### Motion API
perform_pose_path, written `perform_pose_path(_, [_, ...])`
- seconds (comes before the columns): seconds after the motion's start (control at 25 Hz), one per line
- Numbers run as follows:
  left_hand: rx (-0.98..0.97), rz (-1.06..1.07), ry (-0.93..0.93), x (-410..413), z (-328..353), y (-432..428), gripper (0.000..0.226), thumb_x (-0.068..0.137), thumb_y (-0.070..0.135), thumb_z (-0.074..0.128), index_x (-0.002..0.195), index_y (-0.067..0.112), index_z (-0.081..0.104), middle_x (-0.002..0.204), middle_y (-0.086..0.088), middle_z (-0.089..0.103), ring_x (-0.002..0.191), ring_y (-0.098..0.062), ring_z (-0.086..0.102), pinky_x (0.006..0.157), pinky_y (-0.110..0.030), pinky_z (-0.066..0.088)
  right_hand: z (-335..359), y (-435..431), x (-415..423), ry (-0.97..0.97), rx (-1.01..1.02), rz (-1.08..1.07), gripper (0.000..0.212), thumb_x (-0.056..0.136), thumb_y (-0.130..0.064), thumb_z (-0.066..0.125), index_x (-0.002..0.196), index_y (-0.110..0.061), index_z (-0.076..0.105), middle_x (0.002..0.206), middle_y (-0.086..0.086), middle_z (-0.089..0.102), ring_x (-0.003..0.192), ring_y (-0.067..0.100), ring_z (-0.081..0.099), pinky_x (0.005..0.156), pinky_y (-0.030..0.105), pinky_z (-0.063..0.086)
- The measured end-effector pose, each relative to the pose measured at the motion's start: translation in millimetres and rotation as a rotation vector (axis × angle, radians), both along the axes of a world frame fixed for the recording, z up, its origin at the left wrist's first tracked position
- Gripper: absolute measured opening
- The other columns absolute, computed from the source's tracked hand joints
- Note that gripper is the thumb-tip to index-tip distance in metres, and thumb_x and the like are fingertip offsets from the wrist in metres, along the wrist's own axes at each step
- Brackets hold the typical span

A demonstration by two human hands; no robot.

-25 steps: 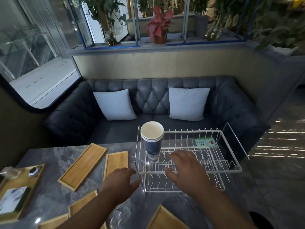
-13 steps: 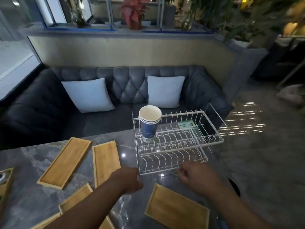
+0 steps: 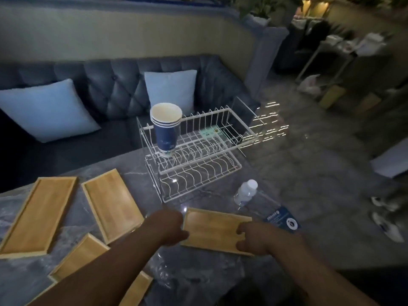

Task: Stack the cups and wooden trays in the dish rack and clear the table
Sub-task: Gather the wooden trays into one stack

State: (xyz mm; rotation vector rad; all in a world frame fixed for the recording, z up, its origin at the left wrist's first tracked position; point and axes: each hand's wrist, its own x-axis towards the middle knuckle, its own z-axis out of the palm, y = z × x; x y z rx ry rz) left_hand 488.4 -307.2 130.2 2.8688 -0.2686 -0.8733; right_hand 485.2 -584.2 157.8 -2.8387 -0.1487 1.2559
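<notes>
A white wire dish rack [image 3: 220, 164] stands at the far edge of the grey marble table [image 3: 198, 272]. A stack of blue paper cups [image 3: 166, 127] sits upright in the rack's left end. A wooden tray [image 3: 212, 228] lies flat in front of the rack. My left hand [image 3: 169, 227] curls on its left edge and my right hand [image 3: 254, 238] grips its right end, thumb on top. Two more wooden trays [image 3: 36, 215] [image 3: 110, 203] lie to the left, and others [image 3: 77, 257] sit partly hidden under my left forearm.
A clear plastic water bottle [image 3: 260, 203] with a blue label lies on its side right of the tray. Crumpled clear plastic [image 3: 163, 270] lies between my arms. A dark tufted sofa [image 3: 114, 89] with pale cushions stands behind the table. The floor drops away at right.
Both hands pulled back from the rack toward me and closed on the two ends of the near wooden tray. The view swung right and down, showing the water bottle.
</notes>
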Motion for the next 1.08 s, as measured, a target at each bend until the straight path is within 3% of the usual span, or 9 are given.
perform_pose_path(0.28, [0.061,-0.015,0.084,3.0,-39.2,-35.9,0.059,0.089,0.061,0.057,0.134,0.022,0.061,0.139,-0.002,0.063,0.125,-0.025,0.059,0.1,-0.036,0.047,-47.1,-53.9,-2.8,0.051,0.013,-0.061,0.06,0.08,-0.059,0.059,0.134,-0.034,0.055,0.142,0.007,0.054,0.119,0.029,0.057,0.088,0.037,0.046])
perform_pose_path(0.64, [0.072,0.149,0.19,24.4,-90.6,-59.8,0.077,0.085,0.06,0.064,0.15,0.023,0.044,0.153,-0.007,0.047,0.133,-0.027,0.053,0.108,-0.039,0.046,-102.4,-75.8,23.3,-0.002,0.062,-0.062,0.073,0.087,-0.048,0.061,0.149,-0.019,0.038,0.15,0.015,0.047,0.13,0.033,0.052,0.106,0.04,0.046])
perform_pose_path(0.8, [-0.007,0.305,0.23,25.7,-106.7,-69.2,0.08,0.088,0.057,0.067,0.153,0.02,0.04,0.157,-0.01,0.041,0.136,-0.029,0.051,0.108,-0.036,0.044,-118.1,-76.5,22.3,0.012,0.109,-0.094,0.083,0.087,-0.051,0.061,0.156,-0.022,0.026,0.155,0.021,0.038,0.14,0.038,0.04,0.113,0.042,0.039])
perform_pose_path(0.96, [-0.155,0.519,0.224,17.0,-118.7,-77.8,0.077,0.088,0.051,0.07,0.152,0.017,0.041,0.155,-0.011,0.045,0.134,-0.029,0.052,0.104,-0.034,0.044,-124.7,-70.8,16.9,-0.015,0.24,-0.296,0.089,0.089,-0.048,0.061,0.162,-0.023,0.016,0.162,0.017,0.029,0.146,0.035,0.034,0.118,0.042,0.033])
perform_pose_path(1.08, [-0.187,0.618,0.21,11.9,-125.9,-80.9,0.073,0.087,0.048,0.071,0.148,0.017,0.046,0.152,-0.014,0.049,0.131,-0.031,0.054,0.099,-0.034,0.045,-128.4,-68.3,11.9,0.048,0.372,-0.5,0.088,0.094,-0.034,0.065,0.163,-0.017,0.012,0.161,0.016,0.036,0.142,0.032,0.043,0.111,0.034,0.037])
